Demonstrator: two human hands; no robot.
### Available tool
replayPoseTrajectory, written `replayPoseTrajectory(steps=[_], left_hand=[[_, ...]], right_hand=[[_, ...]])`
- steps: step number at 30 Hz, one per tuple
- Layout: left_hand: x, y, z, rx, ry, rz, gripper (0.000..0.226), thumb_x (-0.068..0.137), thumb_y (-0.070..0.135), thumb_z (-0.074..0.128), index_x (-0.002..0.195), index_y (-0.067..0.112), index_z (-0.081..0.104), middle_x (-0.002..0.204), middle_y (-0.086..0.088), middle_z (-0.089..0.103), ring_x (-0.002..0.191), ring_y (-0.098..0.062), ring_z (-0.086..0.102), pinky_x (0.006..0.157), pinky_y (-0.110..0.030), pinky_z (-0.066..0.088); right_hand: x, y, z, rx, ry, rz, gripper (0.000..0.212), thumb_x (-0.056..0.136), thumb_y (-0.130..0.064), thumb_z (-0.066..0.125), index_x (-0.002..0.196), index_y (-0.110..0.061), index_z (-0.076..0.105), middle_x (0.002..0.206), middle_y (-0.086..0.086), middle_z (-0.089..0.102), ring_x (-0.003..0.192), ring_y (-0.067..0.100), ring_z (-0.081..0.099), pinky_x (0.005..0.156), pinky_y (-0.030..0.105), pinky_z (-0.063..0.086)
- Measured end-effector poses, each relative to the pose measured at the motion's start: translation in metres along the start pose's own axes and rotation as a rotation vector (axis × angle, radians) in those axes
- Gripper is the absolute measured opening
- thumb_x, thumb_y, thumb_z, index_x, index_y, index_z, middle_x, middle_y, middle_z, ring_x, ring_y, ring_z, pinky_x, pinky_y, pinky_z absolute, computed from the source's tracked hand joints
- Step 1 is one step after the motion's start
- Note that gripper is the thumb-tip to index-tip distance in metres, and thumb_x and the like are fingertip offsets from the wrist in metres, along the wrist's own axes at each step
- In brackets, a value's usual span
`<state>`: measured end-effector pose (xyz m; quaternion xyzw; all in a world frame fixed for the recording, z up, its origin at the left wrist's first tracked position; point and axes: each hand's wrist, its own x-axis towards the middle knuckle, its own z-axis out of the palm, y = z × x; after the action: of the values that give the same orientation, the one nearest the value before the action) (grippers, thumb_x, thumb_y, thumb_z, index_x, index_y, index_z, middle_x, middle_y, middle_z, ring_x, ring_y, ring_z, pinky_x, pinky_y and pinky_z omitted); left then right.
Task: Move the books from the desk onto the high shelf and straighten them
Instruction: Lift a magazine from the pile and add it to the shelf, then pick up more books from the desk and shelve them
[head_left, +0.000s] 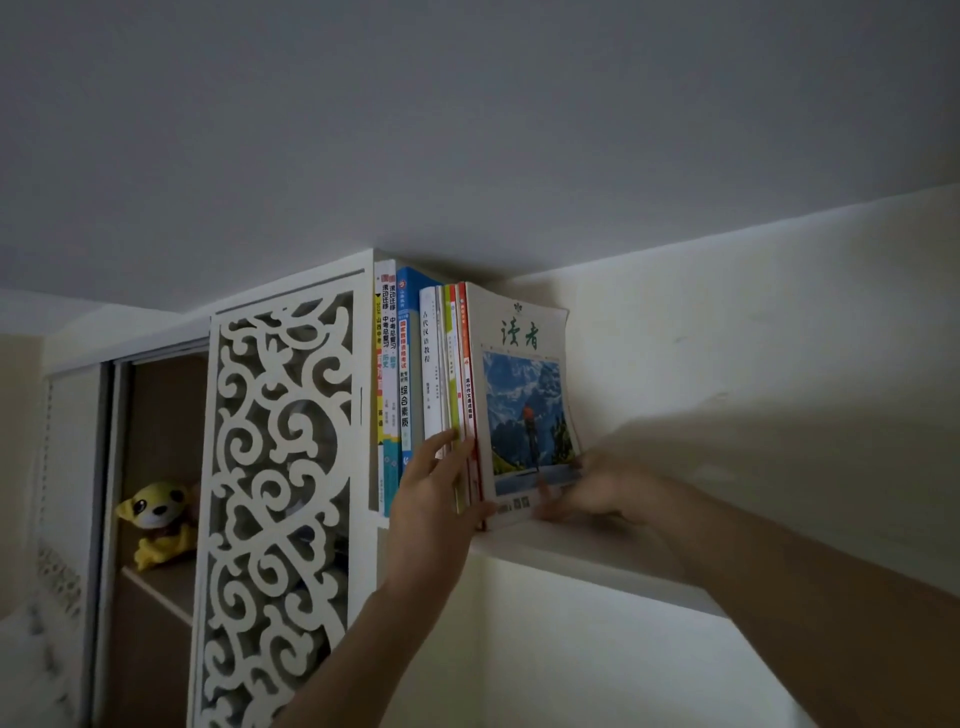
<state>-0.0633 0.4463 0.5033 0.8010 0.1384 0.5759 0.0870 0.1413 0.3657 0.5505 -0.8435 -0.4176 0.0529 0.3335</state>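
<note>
Your left hand (434, 486) presses flat against book spines (457, 395) on the shelf (597, 551), fingers straight. Your right hand (597, 488), blurred, touches the magazine (524, 395); grip unclear.

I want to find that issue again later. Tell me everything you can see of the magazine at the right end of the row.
The magazine is a thin paper softcover, white, with green characters above a photo of blue mountains and a small figure in orange. It stands on the shelf as the rightmost of the books, leaning, its front cover showing and slightly curled. The right hand, blurred, touches its lower right corner; the left hand presses the spines beside it.
</note>
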Motion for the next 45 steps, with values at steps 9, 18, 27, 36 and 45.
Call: replayPoseTrajectory(steps=[9,18,27,36,45], left_hand=[[-0.012,0.011,-0.02,0.062,0.001,0.116,0.029,0.083,0.014,0.068,0.112,0.016,0.064,0.113,-0.001,0.061,0.1,-0.016,0.06,0.08,-0.037,0.059],[-0.159,0.109,-0.024,-0.048,-0.53,0.352,0.022,0.085,0.014,0.065,0.104,0.025,0.067,0.09,0.009,0.068,0.073,-0.009,0.064,0.068,-0.032,0.056],[-0.432,0.27,0.126,-0.175,-1.376,0.221,0.043,0.091,0.032,0.061,0.132,0.024,0.051,0.126,-0.002,0.057,0.115,-0.022,0.054,0.098,-0.032,0.043],[-0.582,0.366,0.194,-0.203,-1.711,-0.129,0.051,0.09,0.033,0.061,0.134,0.017,0.039,0.13,-0.005,0.05,0.106,-0.02,0.052,0.085,-0.032,0.047],[-0.623,0.397,0.259,-0.264,-1.335,-0.594,0.079,0.081,0.032,0.07,0.142,0.007,0.025,0.132,-0.02,0.047,0.12,-0.039,0.048,0.1,-0.051,0.044]], right_hand=[[-0.084,-0.033,-0.018,-0.25,0.195,-0.283,0.03,0.083,-0.024,0.071,0.112,-0.016,0.069,0.109,0.002,0.068,0.099,0.019,0.064,0.08,0.025,0.049],[-0.315,0.091,0.012,-0.583,0.439,-0.732,0.016,0.086,-0.019,0.058,0.095,-0.017,0.07,0.098,-0.002,0.068,0.088,0.02,0.062,0.073,0.035,0.05],[-0.577,0.429,0.038,-0.435,-0.136,0.38,0.038,0.085,-0.046,0.04,0.118,-0.038,0.057,0.118,-0.006,0.059,0.107,0.02,0.061,0.086,0.038,0.052],[-0.718,0.542,0.076,-0.22,-0.123,0.743,0.016,0.1,-0.022,0.046,0.099,-0.022,0.062,0.087,0.002,0.062,0.069,0.013,0.053,0.061,0.024,0.043],[-0.679,0.594,0.128,0.21,0.202,1.02,0.055,0.097,-0.033,0.052,0.146,-0.012,0.036,0.123,0.013,0.061,0.106,0.026,0.06,0.075,0.026,0.045]])
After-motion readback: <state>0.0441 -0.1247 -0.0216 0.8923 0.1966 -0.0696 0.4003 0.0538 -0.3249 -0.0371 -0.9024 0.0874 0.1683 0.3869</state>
